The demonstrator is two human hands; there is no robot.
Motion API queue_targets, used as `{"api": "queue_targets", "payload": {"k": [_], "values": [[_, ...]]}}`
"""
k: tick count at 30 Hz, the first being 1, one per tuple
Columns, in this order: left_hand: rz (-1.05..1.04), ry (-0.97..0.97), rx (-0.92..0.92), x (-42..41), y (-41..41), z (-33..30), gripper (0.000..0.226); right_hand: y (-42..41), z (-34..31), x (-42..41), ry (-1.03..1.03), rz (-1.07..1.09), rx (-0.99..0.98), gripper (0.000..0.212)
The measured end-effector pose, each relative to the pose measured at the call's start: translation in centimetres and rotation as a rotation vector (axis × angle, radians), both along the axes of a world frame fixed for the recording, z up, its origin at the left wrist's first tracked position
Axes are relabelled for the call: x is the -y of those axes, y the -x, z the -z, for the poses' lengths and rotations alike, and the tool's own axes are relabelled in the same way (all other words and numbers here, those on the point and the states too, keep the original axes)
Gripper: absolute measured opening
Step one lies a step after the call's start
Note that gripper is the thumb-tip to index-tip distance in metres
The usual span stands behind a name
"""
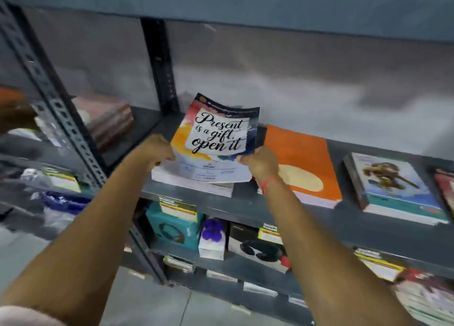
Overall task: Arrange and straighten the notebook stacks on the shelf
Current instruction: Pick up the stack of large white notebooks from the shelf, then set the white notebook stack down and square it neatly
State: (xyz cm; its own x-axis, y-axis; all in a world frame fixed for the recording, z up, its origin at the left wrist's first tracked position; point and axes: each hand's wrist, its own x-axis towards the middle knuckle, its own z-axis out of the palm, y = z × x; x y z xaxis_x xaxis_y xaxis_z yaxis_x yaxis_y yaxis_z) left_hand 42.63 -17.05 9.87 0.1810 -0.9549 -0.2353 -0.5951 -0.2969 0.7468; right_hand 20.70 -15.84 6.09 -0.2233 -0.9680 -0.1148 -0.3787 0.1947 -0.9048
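A stack of notebooks (216, 134) with a "Present is a gift, open it" cover rests on the grey metal shelf (245, 205). Its far end is bent upward. My left hand (159, 151) grips the stack's left edge and my right hand (260, 163) grips its right edge, fingers closed on it. A thin notebook (221, 189) pokes out from under the stack at the front. To the right lies an orange stack (302, 158), then a stack with a teal and blue cover (393, 185).
A slotted upright post (56, 109) stands left of the stack, another (159, 65) behind it. Brown notebooks (108, 119) lie on the neighbouring shelf to the left. Boxed goods (177, 225) with price labels fill the shelf below. A red-covered stack (446, 188) shows at the right edge.
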Motion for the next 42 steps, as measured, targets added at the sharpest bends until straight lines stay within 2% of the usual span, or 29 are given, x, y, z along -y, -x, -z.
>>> {"api": "queue_targets", "payload": {"k": [3,4,6,7,9,12,15,18,20,23,27,29,31,34,36,39,42], "values": [[0.058,-0.031,0.111,2.1,-1.5,1.7,0.039,-1.6,0.7,0.9,-0.067,0.002,-0.167,0.044],[0.054,-0.038,0.088,2.4,-1.5,2.2,0.046,-1.9,0.8,0.9,-0.092,0.001,-0.201,0.043],[0.058,-0.049,0.133,3.0,-1.5,2.9,0.028,-2.2,1.2,0.8,-0.139,-0.016,-0.275,0.039],[0.085,-0.060,0.254,3.2,-1.5,2.9,0.016,-2.3,1.3,0.7,-0.159,-0.036,-0.332,0.037],[0.157,-0.082,0.475,3.3,-1.8,3.0,0.028,-2.5,1.3,0.7,-0.200,-0.095,-0.479,0.033],[0.173,-0.078,0.565,3.8,-2.6,3.5,0.025,-2.7,1.1,0.7,-0.225,-0.130,-0.643,0.045],[0.121,-0.055,0.565,3.6,-1.3,2.9,0.014,-2.5,0.7,0.3,-0.110,-0.101,-0.678,0.035],[0.071,0.050,0.578,2.9,1.7,1.9,0.030,-0.2,-0.3,-0.6,0.048,0.034,-0.637,0.035],[0.089,0.132,0.603,2.4,4.6,1.0,0.030,2.3,-1.0,-1.2,0.108,0.136,-0.593,0.036],[0.201,0.311,0.554,1.2,11.2,-0.4,0.024,7.7,-2.0,-2.7,0.151,0.279,-0.557,0.036],[0.404,0.469,0.340,-2.4,23.4,-1.3,0.025,17.6,-2.5,-6.2,0.119,0.469,-0.527,0.036],[0.483,0.437,0.165,-4.8,29.5,-1.0,0.024,22.5,-2.2,-8.3,0.094,0.554,-0.507,0.035],[0.563,0.418,0.067,-7.4,36.4,-0.1,0.024,28.0,-1.7,-11.0,0.052,0.603,-0.517,0.036],[0.720,0.335,0.037,-10.8,45.6,2.1,0.026,35.6,-0.8,-15.0,-0.054,0.686,-0.520,0.040],[0.797,0.193,0.042,-12.9,50.8,3.8,0.025,40.3,0.1,-17.6,-0.162,0.720,-0.526,0.038],[0.766,0.009,0.052,-14.8,55.3,6.2,0.027,45.8,2.2,-20.7,-0.362,0.679,-0.517,0.036],[0.658,-0.067,0.062,-15.3,57.9,7.7,0.027,49.8,4.1,-23.2,-0.506,0.737,-0.475,0.043]]}}
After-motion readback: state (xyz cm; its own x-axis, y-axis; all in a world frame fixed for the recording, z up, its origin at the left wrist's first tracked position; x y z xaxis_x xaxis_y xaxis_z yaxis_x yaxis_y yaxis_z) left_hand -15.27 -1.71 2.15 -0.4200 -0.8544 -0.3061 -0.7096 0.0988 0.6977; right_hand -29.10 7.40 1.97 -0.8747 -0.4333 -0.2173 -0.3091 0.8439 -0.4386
